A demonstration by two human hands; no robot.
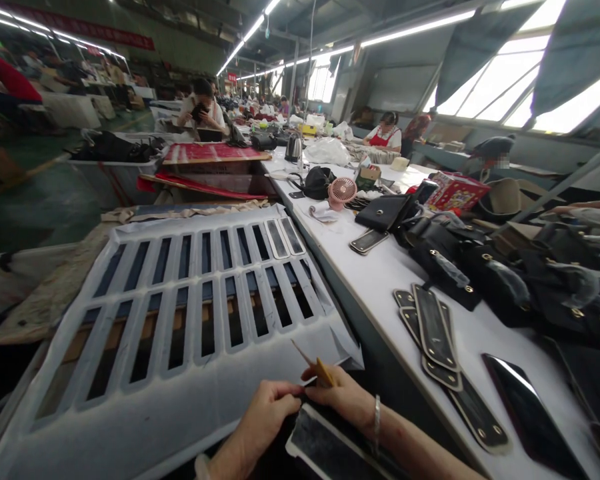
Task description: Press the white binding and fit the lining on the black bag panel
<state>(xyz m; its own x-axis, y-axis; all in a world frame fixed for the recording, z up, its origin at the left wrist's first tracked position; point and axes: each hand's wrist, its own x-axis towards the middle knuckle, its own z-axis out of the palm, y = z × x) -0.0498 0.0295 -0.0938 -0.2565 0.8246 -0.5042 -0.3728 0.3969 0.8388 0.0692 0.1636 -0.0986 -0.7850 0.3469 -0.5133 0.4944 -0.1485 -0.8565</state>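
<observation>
My left hand (271, 408) is closed in a pinch, its fingertips meeting those of my right hand; whatever small dark thing lies between them is mostly hidden. My right hand (347, 395) is closed too, with a thin yellow-handled tool (324, 373) held between its fingers. A slender pointed end sticks out toward the upper left; the tool's exact kind is unclear. Just below both hands is a black strip with ragged pale edges (330, 447), partly cut off by the frame. Whether either hand touches this strip I cannot tell.
Left of my hands lies a white slotted sheet (190, 353), with two pale-edged strips (279, 239) at its far corner. On the white table (330, 250) are stacked black strips with metal eyelets (435, 327), a phone (530, 417), black bags (445, 260) and a pink fan (342, 191). Other people sit farther back.
</observation>
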